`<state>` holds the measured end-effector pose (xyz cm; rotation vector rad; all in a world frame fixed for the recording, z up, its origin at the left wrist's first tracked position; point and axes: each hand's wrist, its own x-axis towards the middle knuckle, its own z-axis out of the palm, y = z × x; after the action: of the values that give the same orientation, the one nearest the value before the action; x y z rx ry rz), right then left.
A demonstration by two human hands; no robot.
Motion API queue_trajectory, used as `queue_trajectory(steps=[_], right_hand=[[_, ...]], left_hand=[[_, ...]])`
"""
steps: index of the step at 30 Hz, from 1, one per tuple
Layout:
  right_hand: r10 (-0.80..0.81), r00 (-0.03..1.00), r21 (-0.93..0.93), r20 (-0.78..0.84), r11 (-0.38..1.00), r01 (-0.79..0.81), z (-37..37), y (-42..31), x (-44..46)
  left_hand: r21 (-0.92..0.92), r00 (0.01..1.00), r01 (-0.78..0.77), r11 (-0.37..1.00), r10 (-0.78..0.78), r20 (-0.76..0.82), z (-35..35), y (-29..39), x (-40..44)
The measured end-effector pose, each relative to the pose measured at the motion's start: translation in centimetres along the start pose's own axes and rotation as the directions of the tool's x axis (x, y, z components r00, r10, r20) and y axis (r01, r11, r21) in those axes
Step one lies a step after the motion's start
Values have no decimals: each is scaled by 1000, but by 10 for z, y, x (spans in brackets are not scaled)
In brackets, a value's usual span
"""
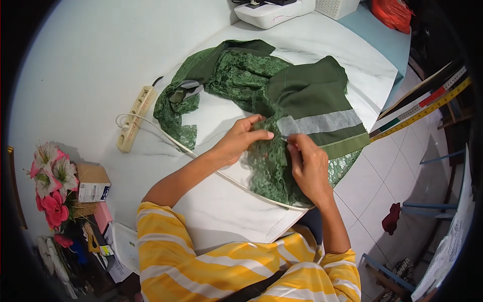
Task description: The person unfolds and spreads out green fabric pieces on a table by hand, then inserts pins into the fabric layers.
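Observation:
A dark green garment piece of lace (241, 70) and plain cloth (307, 83) lies spread over the white marbled table. A grey strip (322, 122) runs across the plain cloth. My left hand (240, 140) is closed, pinching the lace between thumb and fingers near the seam by the strip. Close beside it, my right hand (308, 163) is closed in a pinch at the same seam. A tiny pale tip shows at its fingertips, too small to name. Lace hangs below both hands toward the table's near edge.
A white cable runs under my left forearm from the power strip (136, 119). At the back stands a white sewing machine (274, 14). Artificial flowers (53, 183) and a cardboard box (93, 182) are at left. Tape measures (427, 103) hang at right.

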<state>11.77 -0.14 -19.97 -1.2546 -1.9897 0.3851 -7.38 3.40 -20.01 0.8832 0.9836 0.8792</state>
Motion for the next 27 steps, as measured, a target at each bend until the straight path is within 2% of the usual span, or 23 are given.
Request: queue_trajectory(steps=[4, 5, 7, 9, 15, 20, 24, 25, 27], right_hand=[[178, 981, 174, 80, 966, -190, -12, -10, 21], [176, 981, 174, 78, 967, -187, -15, -11, 21], [92, 975, -79, 204, 994, -77, -20, -12, 16], [44, 936, -308, 351, 949, 71, -26, -11, 11], [141, 944, -423, 297, 906, -3, -45, -13, 7], [86, 954, -403, 288, 914, 39, -32, -17, 5], [107, 993, -115, 57, 988, -100, -27, -12, 17], [109, 992, -118, 58, 988, -101, -24, -10, 21], [154, 983, 33, 101, 987, -158, -13, -8, 31]], left_hand=[[-130, 998, 49, 990, -55, -44, 10, 9, -2], [-128, 998, 46, 991, -52, -44, 8, 9, -1], [-142, 998, 53, 988, -56, -23, -6, 3, 5], [-162, 998, 64, 985, -66, -6, -15, -3, 8], [-57, 996, -83, 995, 84, 17, 6, 0, 1], [-31, 995, -97, 995, 96, -40, 6, -2, 0], [-213, 991, -88, 973, 63, -120, -4, -5, 7], [-216, 991, -86, 973, 62, -119, -3, -5, 7], [-215, 993, -76, 974, 56, -100, 0, -3, 4]])
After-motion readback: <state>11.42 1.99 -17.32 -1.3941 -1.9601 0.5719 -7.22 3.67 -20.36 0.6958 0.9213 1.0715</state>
